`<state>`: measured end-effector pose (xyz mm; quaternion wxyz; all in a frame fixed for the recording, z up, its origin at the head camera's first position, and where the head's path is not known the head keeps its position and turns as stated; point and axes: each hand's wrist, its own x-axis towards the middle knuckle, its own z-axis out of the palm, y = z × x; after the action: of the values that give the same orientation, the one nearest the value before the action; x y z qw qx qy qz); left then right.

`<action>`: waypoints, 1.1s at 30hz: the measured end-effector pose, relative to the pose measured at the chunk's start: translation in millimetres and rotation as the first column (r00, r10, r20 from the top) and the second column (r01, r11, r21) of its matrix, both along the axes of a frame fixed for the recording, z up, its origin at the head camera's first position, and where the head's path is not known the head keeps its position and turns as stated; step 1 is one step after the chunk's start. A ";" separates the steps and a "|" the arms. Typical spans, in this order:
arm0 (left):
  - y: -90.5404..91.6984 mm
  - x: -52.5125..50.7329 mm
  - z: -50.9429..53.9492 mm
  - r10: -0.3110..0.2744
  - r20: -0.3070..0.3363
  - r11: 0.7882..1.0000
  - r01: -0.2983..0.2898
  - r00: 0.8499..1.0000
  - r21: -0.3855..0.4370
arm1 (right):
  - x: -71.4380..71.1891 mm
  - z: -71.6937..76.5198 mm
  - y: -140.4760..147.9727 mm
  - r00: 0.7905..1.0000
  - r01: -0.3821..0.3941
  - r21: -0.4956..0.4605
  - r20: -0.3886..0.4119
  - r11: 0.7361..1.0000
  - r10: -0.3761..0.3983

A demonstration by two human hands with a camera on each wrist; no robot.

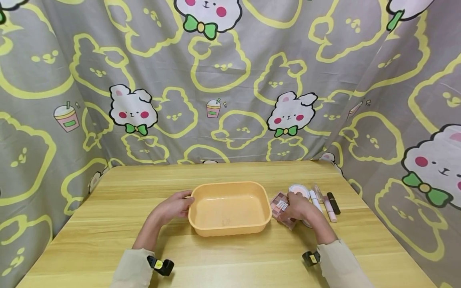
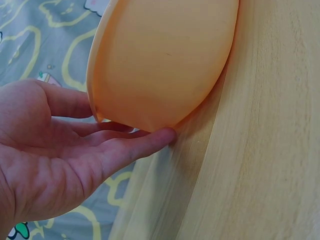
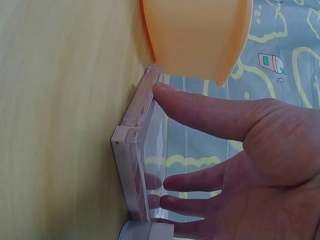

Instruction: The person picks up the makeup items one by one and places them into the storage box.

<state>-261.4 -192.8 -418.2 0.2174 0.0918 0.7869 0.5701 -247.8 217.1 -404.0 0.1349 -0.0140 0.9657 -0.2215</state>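
Note:
A shallow orange plastic basin [image 1: 230,232] stands on the table. At its left end my left hand [image 1: 174,208] holds the end wall, with digits at the rim and low near the tabletop in the left wrist view. Just right of the basin lies an eyeshadow palette [image 1: 279,206] with a clear lid. Over it is my right hand [image 1: 299,208], its thumb [image 3: 185,105] touching one edge. In the right wrist view the other fingers [image 3: 195,177] extend close above the lid, reflected in it; contact there is unclear. A round compact [image 1: 304,190] lies partly beneath this hand.
Right of my right hand lie a white tube [image 1: 315,201], a clear-topped tube [image 1: 318,193], a pale pink tube [image 1: 329,210] and a black tube [image 1: 333,203]. A patterned curtain [image 1: 230,132] surrounds the wooden table [image 1: 223,264] at the back and sides.

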 end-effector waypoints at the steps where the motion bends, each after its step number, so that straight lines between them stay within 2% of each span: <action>1: 0.1 0.0 -0.1 -0.001 0.000 1.000 0.001 1.000 0.000 | -0.3 -0.7 0.4 1.000 -0.001 -0.002 -0.001 1.000 0.001; 14: 0.3 0.5 -0.3 0.013 0.007 1.000 -0.013 1.000 -0.010 | -1.3 -2.5 2.4 1.000 0.004 -0.025 -0.008 1.000 -0.005; 33: -0.1 -0.3 -0.9 0.000 0.002 1.000 0.000 1.000 0.009 | -4.0 -6.2 2.9 0.999 0.008 -0.020 -0.033 1.000 -0.008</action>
<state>-261.7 -192.9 -419.1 0.2176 0.0922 0.7843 0.5736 -251.8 220.0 -410.2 0.1180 -0.0151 0.9656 -0.2312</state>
